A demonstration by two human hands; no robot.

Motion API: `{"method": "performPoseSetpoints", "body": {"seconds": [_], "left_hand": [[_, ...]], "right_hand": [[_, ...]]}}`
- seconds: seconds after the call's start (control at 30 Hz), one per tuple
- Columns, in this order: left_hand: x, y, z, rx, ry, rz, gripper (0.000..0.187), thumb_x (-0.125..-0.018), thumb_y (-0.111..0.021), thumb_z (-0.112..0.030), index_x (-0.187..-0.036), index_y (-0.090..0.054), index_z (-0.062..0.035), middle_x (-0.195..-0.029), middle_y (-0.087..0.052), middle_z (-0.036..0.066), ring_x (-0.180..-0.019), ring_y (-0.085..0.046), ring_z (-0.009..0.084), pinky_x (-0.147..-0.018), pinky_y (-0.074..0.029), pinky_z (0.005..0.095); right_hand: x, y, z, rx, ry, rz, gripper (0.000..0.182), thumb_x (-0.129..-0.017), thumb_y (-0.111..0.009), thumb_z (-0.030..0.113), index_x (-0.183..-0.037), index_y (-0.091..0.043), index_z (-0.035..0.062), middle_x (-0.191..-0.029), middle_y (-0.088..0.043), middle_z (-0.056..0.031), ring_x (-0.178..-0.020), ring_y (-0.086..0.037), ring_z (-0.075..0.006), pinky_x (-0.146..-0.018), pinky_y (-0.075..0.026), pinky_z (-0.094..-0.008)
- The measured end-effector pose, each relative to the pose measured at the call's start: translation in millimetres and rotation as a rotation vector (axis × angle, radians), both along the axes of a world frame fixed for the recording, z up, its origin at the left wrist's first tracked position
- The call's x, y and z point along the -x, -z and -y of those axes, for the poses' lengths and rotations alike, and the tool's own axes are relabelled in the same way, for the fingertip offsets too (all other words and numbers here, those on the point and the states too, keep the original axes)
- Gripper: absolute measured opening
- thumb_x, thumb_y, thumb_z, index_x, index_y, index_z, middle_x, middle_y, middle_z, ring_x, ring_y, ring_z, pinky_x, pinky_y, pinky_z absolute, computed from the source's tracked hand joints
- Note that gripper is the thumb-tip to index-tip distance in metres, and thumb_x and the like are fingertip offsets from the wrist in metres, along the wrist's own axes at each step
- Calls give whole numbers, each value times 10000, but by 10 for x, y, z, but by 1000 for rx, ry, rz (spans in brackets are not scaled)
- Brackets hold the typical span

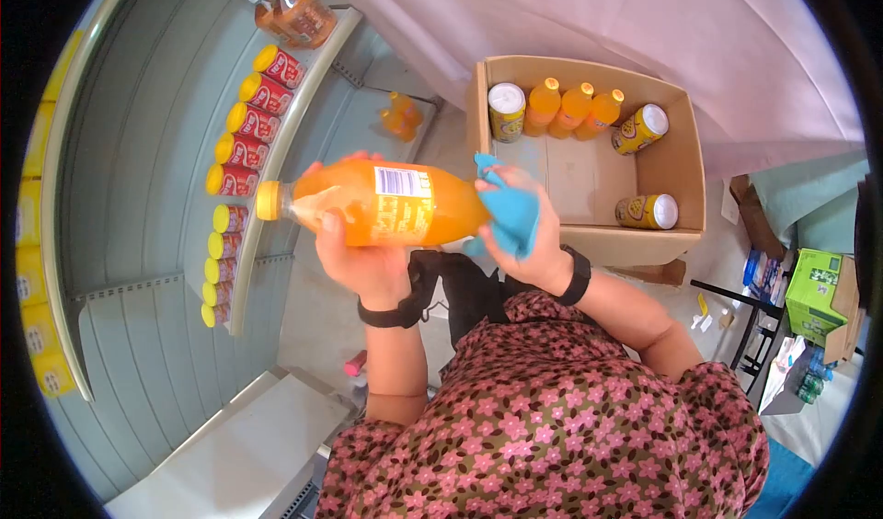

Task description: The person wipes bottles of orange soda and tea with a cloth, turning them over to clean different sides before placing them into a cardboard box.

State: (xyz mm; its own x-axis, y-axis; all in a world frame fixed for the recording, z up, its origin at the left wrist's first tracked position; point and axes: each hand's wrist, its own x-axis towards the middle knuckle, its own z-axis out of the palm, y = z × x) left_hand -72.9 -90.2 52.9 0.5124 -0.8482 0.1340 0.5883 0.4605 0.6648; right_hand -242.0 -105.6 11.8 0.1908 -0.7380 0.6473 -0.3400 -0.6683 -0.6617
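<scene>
Now, left hand: your fingers curl around the orange drink bottle.
Right hand: you pinch blue cloth at its base, apparently wiping.
Grip: wants steadiness.

Dressed in a loose top, printed all over with pink flowers and small dark leaves on olive-brown ground, with short, wide sleeves. Wearing one plain black band on the left wrist and another on the right wrist.

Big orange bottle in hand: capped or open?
Capped. The yellow cap sits on the neck of the orange bottle, which the left hand grips; the right hand holds a blue cloth by its base.
</scene>
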Motion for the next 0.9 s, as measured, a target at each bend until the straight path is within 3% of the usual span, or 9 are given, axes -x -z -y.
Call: {"method": "performPoseSetpoints", "body": {"seconds": [0.13, 0.23, 0.37, 0.43, 0.47, 0.57, 0.63, 0.73, 0.9], "left_hand": [[-88, 34, -29, 27, 103, -72, 602, -703, -621, -293, -1214, -390, -72, -1111, -497, 219, -1042, -498, 371, -924, -400, 476], [-173, 103, -4, 109, 148, -102, 587, -696, -629, -302, -1192, -423, -67, -1104, -504, 221, -1032, -505, 381, -913, -409, 482], [-251, 88, 13, 53, 143, -166, 576, -704, -626, -318, -1180, -440, -53, -1098, -514, 230, -1030, -503, 388, -915, -403, 495], [-309, 173, 31, -7, 117, -301, 549, -723, -605, -347, -1155, -486, -31, -1111, -515, 230, -1060, -487, 373, -918, -392, 525], [-325, 218, 42, -6, 117, -301, 549, -723, -605, -347, -1155, -486, -31, -1111, -515, 230, -1060, -487, 373, -918, -392, 525], [-346, 340, 59, -32, 119, -485, 569, -730, -598, -359, -1165, -447, -25, -1097, -527, 242, -1027, -512, 384, -902, -404, 513], [-313, 367, 54, -56, 23, -382, 566, -723, -597, -365, -1172, -449, -53, -1100, -525, 237, -1031, -515, 373, -892, -414, 511], [-223, 319, 3, 56, -89, -210, 583, -707, -599, -371, -1188, -430, -89, -1089, -519, 222, -1023, -513, 363, -890, -419, 499], [-192, 200, -33, 280, -35, 288, 630, -662, -615, -379, -1203, -407, -133, -1073, -497, 209, -985, -505, 350, -862, -429, 486]], "right_hand": [[103, -16, 60, 155, -70, -201, 358, -769, -606, 159, -1082, -532, 2, -1041, -599, -147, -985, -557, -287, -834, -435, -374], [155, 49, 146, -607, -395, 350, 394, -763, -619, 201, -1094, -533, 5, -1112, -563, -130, -1073, -508, -238, -908, -404, -364], [161, 121, 175, -699, -639, 524, 474, -769, -655, 266, -1141, -503, 14, -1173, -521, -113, -1093, -491, -209, -926, -394, -355], [148, 59, 123, -942, -753, 800, 637, -730, -710, 373, -1199, -452, 27, -1204, -491, -97, -1115, -473, -202, -945, -384, -353], [138, 9, 85, -941, -754, 800, 637, -730, -710, 373, -1199, -452, 27, -1204, -491, -97, -1115, -473, -202, -945, -384, -353], [43, -42, -25, -1043, -597, 796, 834, -709, -591, 622, -1269, -370, 44, -1258, -434, -82, -1156, -450, -236, -992, -359, -394], [-65, 43, -48, -1237, -541, 1085, 726, -803, -471, 606, -1274, -376, 62, -1255, -449, -79, -1139, -465, -229, -968, -386, -380], [-130, -82, -57, -1380, -593, 1220, 664, -860, -369, 593, -1250, -401, 57, -1198, -497, -104, -1088, -496, -214, -916, -417, -360], [-60, 146, -16, -1597, -581, 1163, 622, -880, -309, 583, -1223, -426, 77, -1144, -531, -115, -991, -547, -251, -872, -444, -391]]}}
